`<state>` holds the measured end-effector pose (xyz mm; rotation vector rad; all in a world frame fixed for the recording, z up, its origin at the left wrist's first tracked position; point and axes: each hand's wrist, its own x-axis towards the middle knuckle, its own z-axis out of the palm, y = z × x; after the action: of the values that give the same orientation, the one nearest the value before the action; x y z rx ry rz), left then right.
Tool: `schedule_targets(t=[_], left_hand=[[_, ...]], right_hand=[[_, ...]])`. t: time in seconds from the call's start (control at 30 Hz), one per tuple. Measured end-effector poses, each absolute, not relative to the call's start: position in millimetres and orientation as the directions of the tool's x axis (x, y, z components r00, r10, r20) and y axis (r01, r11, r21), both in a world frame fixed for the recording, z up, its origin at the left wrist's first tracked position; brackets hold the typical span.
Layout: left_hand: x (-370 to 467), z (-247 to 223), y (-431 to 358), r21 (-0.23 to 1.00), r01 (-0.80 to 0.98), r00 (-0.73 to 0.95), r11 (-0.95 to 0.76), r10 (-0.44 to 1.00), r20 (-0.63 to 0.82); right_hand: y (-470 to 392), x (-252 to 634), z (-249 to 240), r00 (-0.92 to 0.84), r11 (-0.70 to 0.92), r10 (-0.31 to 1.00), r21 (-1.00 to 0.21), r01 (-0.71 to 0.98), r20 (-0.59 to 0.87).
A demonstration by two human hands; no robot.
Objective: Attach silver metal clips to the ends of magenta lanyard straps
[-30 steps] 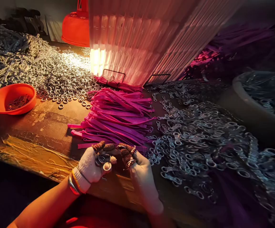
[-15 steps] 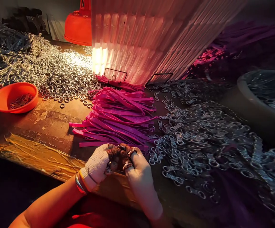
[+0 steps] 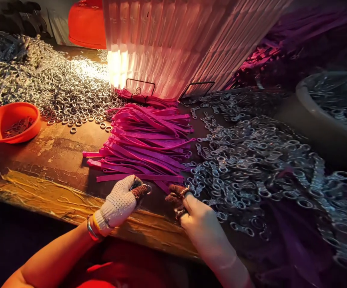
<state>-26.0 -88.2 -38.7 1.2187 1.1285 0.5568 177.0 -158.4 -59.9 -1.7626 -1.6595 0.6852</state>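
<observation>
My left hand [image 3: 122,200], in a white dotted glove with dark fingertips, is closed in a pinch. A small metal ring [image 3: 149,189] shows at its fingertips. My right hand [image 3: 195,212] has dark brown covers on its fingers, which are curled together. Whatever lies between them, if anything, is hidden. Right beside those fingertips is the near edge of a pile of magenta straps [image 3: 149,140], where one strap end [image 3: 162,186] slants toward them. Linked metal pieces with ringed ends [image 3: 221,176] lie just beyond my right hand.
A heap of loose metal rings [image 3: 80,92] spreads at the left under a red lamp [image 3: 86,26]. An orange bowl [image 3: 32,130] holds small pieces. A ribbed translucent panel [image 3: 167,48] stands behind the straps. A large tub [image 3: 303,96] is at the right.
My hands were together in front of the straps; now they are apart. My right hand has moved right, toward the metal pieces. A ring now shows at my left fingertips.
</observation>
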Motion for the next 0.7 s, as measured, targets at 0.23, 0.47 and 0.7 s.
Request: schedule_targets(t=[0.23, 0.47, 0.7], left_hand=[[-21, -45, -101, 0.943, 0.274, 0.546, 0.187, 0.777, -0.313], [-18, -49, -105, 0.853, 0.161, 0.547, 0.497, 0.674, -0.496], [-8, -42, -103, 0.823, 0.051, 0.57, 0.566, 0.66, -0.489]], right_hand=[[-162, 143, -57, -0.087, 0.214, 0.968, -0.598, 0.772, 0.234], [-169, 140, -47, -0.144, 0.185, 0.979, -0.345, 0.92, 0.142], [-177, 142, -62, 0.031, 0.035, 0.996, -0.702, 0.711, 0.081]])
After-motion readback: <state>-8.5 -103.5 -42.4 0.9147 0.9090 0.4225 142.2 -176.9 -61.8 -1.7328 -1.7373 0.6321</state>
